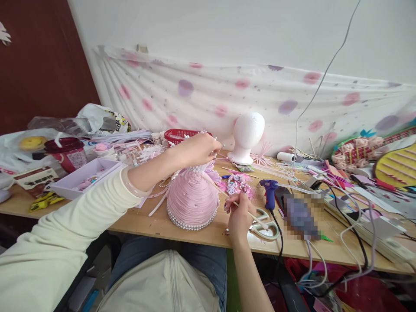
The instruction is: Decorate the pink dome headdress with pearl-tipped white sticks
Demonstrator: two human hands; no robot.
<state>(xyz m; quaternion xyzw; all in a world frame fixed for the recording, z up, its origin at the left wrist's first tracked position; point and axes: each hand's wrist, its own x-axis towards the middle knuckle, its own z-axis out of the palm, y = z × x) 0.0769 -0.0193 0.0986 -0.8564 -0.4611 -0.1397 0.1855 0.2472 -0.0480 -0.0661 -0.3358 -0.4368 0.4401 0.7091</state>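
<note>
A pink cone-shaped hat (193, 200), wound from thin strips and edged with pearl beads, stands on the table in front of me. My left hand (205, 147) is above its tip, fingers bent together in a pinch; what they hold, if anything, is too small to make out. Pale lilac strips (212, 172) fan out under that hand. My right hand (239, 212), to the right of the hat, grips a thin pale stick (255, 219) that slants toward the hat's upper part. Scissors (267, 229) with pale green handles lie partly behind the right hand.
A blue glue gun (269, 193) with a black cord stands right of the hat. Behind are a white foam head (248, 134) and a red basket (182, 135). A lilac box (86, 177) and a lidded cup (66, 154) sit left. Cables and a power strip (367, 229) crowd the right.
</note>
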